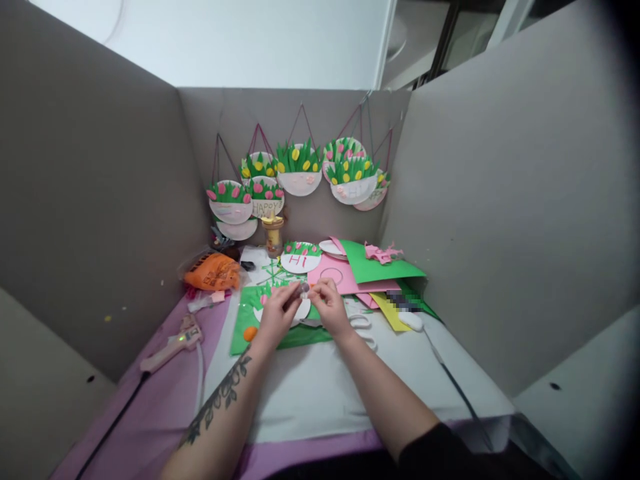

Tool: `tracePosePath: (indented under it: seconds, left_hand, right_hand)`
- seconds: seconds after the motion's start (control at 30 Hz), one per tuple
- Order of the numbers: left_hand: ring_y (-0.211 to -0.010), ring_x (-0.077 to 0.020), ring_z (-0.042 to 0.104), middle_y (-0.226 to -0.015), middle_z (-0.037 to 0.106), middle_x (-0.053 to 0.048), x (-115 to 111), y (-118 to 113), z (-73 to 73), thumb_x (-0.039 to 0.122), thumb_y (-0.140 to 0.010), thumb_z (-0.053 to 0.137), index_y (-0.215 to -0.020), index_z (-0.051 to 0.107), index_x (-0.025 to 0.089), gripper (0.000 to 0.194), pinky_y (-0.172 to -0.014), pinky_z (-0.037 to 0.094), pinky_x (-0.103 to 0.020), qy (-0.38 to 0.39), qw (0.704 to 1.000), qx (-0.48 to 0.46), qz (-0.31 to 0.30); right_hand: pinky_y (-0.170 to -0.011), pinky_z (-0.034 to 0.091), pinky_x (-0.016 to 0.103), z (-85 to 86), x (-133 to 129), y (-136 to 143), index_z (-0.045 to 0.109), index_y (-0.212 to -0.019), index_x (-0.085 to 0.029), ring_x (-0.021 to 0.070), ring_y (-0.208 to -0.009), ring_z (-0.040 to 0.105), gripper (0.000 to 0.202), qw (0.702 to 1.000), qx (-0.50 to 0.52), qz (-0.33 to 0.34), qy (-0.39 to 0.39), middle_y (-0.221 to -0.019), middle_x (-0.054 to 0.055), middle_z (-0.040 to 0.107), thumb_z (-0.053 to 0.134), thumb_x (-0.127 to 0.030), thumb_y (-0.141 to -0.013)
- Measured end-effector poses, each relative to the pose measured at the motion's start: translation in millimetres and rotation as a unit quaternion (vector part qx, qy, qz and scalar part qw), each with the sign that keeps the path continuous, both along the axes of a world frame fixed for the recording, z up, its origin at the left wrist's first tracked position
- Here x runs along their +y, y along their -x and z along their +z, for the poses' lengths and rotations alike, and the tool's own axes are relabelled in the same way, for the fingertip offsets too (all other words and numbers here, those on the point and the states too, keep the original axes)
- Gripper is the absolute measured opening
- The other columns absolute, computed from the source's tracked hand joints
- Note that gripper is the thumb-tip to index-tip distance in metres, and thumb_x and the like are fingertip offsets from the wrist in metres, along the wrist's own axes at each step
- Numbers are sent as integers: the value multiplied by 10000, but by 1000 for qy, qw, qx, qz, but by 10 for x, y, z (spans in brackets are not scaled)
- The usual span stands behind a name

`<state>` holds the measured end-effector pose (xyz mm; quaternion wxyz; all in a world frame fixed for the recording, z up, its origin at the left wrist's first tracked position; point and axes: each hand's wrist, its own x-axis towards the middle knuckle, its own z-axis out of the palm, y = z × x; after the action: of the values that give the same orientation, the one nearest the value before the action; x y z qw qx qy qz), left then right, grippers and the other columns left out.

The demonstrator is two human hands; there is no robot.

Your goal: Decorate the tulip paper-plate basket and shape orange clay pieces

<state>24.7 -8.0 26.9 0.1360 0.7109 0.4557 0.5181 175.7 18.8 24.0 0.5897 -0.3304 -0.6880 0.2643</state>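
My left hand point(281, 311) and my right hand point(327, 305) meet over a paper-plate craft point(302, 311) with green paper leaves and pink flowers. Both sets of fingers are closed in a pinch. A small greyish-purple thing point(303, 288) shows at my left fingertips, too small to name. A speck of orange is at my right fingertips; what they grip is hidden. The craft lies on a green sheet point(243, 313), partly covered by my hands. Near my left wrist sits a round orange thing point(250, 333). White-handled scissors point(361, 322) lie beside my right wrist.
At left rests a pink glue gun point(173, 350) with a cord, below an orange bag point(213, 271). Behind my hands are a finished "HI" plate point(301, 259) and a jar point(273, 237). Coloured paper point(380, 263) is piled at right. Plate crafts point(300, 181) hang on the back panel.
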Motion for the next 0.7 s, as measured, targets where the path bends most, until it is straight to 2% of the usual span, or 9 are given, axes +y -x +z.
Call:
tracePosePath:
  seconds: [0.13,0.23,0.33,0.4,0.5,0.57,0.7]
  left_hand:
    - [-1062,-211,563,-1144,610,-94,15,26,-40,278,-835,566,-1243,570,253,409,-920,439,-371,-10,1000,1,-4]
    - [-895,-186,635,-1160,613,-106,17,24,-26,358,-828,568,-1312,499,227,506,-721,510,-299,90,989,-102,-59]
    - [-642,-131,629,-992,676,-87,-11,-1,17,399,-816,571,-1296,522,182,529,-529,476,-226,194,962,-159,-108]
    - [-599,-116,607,-889,694,-62,-42,-34,50,385,-786,612,-1243,581,171,506,-534,473,-218,202,963,-150,-100]
    - [-626,-120,612,-888,701,-53,-63,-73,79,361,-759,640,-1222,603,184,498,-565,486,-221,190,967,-145,-82]
    - [-650,-136,624,-895,699,-62,-43,-68,77,365,-756,633,-1211,608,171,495,-537,481,-221,189,966,-164,-70]
    - [-689,-150,634,-915,692,-81,20,2,49,367,-752,625,-1159,631,157,458,-539,477,-224,158,969,-186,-35]
  right_hand:
    - [-676,415,281,-9,2,1,595,-724,-206,165,-805,490,90,1000,-7,-29,9,-829,20,464,602,-262,-793]
    - [-685,428,282,-15,10,-10,582,-715,-209,161,-797,488,96,1000,3,-15,2,-825,16,446,586,-245,-804]
    - [-742,440,307,-18,8,-12,566,-717,-208,169,-824,492,90,999,-18,-35,-18,-838,20,433,577,-227,-804]
    - [-785,434,332,-24,-1,-1,543,-702,-204,173,-827,491,101,995,-47,-77,-46,-843,23,426,557,-196,-802]
    - [-808,424,349,-30,-22,16,524,-682,-199,175,-821,486,127,988,-63,-122,-67,-841,27,422,527,-165,-804]
    - [-791,433,334,-24,-34,12,545,-688,-198,173,-828,488,119,992,-41,-109,-57,-837,25,425,543,-184,-806]
    - [-746,445,300,3,-37,-37,609,-708,-199,161,-819,507,117,999,-7,-17,-41,-834,22,457,578,-244,-812]
